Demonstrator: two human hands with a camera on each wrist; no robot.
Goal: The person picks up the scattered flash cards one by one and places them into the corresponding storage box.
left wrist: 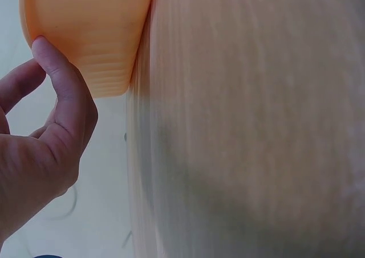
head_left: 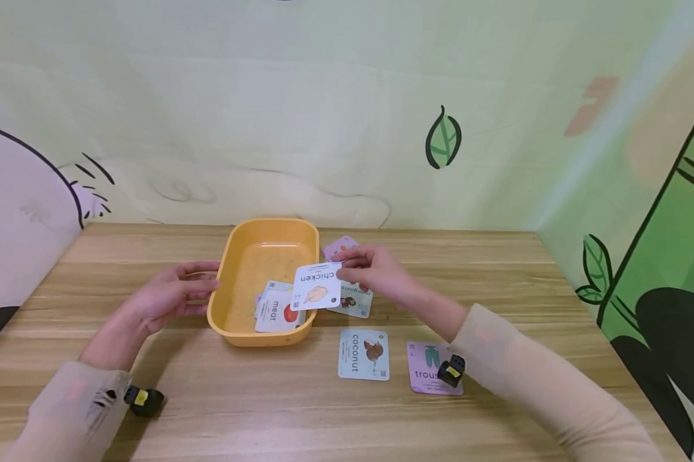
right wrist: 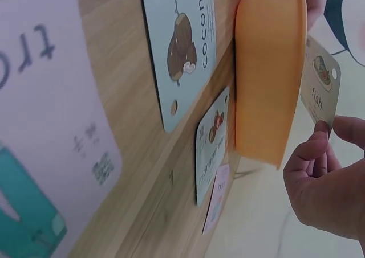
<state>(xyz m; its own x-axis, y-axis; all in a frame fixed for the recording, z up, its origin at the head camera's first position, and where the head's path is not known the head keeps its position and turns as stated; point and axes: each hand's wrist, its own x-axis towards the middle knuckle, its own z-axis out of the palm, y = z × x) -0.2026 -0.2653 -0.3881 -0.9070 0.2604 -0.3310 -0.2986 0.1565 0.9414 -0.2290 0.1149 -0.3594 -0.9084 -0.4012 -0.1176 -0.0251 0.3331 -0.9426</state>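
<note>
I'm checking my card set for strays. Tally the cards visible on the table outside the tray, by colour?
Pale blue-green: 2 (coconut card, mangosteen card)
Pink-purple: 2 (trousers card, partly hidden back card)
Total: 4 visible

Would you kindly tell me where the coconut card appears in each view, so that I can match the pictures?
Head: the coconut card lies below centre, between the tub and the lilac card.
Left wrist: not in this picture.
Right wrist: upper middle, cut off by the top edge, lilac card to its left, tub to its right.
Shared landmark: the yellow-orange tub.
</note>
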